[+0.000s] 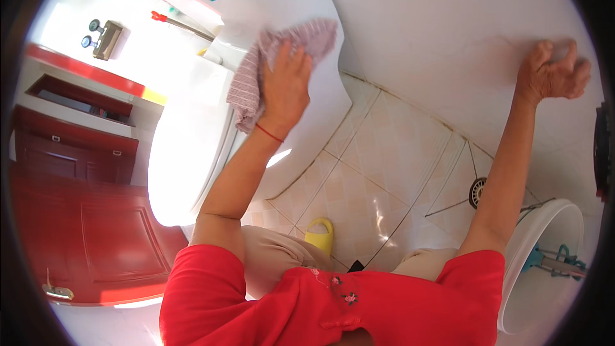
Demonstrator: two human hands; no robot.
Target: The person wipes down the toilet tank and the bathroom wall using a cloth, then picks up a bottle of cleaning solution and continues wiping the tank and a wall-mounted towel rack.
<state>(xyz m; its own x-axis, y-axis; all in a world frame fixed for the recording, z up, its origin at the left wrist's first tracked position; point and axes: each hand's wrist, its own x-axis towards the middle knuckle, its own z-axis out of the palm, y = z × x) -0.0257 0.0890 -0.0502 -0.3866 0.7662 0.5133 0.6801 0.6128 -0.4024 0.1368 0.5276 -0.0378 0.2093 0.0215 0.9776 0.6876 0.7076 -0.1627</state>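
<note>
My left hand (286, 86) presses a mauve striped cloth (246, 90) against the smooth white side of the toilet (320, 106). Its fingers lie over the cloth, which bunches beneath and past them. The toilet's white lid (186, 154) is down, to the left of my forearm. Off to the right, my right hand (554, 74) rests against the white wall (442, 32) with its fingers bent and apart. I see nothing held in it.
A white bucket (544, 218) with a blue-ended tool (551, 261) inside stands by my right elbow, near a round floor drain (477, 192). A yellow slipper (319, 237) is on the tiled floor (365, 186). At left is a red door (122, 237); a red-tipped rod (186, 25) lies beyond the toilet.
</note>
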